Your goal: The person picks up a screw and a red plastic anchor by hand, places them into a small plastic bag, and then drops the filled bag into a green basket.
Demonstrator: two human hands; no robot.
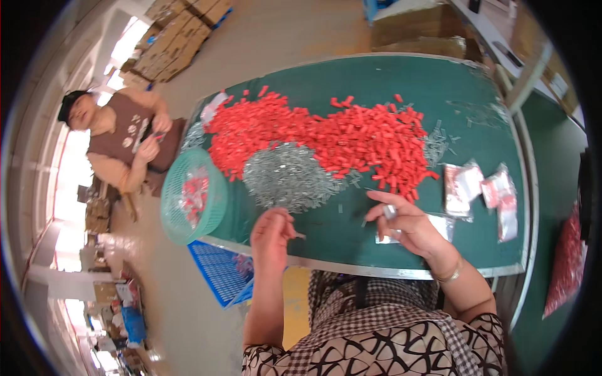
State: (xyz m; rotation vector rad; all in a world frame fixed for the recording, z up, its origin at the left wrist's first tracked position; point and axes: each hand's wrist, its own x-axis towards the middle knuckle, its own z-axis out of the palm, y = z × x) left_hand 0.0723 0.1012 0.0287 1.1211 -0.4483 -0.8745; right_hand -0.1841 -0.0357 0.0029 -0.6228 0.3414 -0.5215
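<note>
My left hand (271, 233) hovers near the front edge of the green table (476, 100), fingers pinched on a small metal piece. My right hand (406, 222) rests on the table with fingers partly spread, a small shiny metal piece between them, over a clear plastic bag (442, 225). Just beyond my hands lies a grey heap of small metal pieces (285, 177). Behind it spreads a big pile of small red plastic parts (351, 138).
A teal mesh basket (188, 222) with filled bags sits at the table's left end. Several filled clear bags (480, 191) lie at the right. A blue crate (219, 272) stands on the floor. Another person (122, 141) sits at the far left. Cardboard boxes (179, 34) line the floor behind.
</note>
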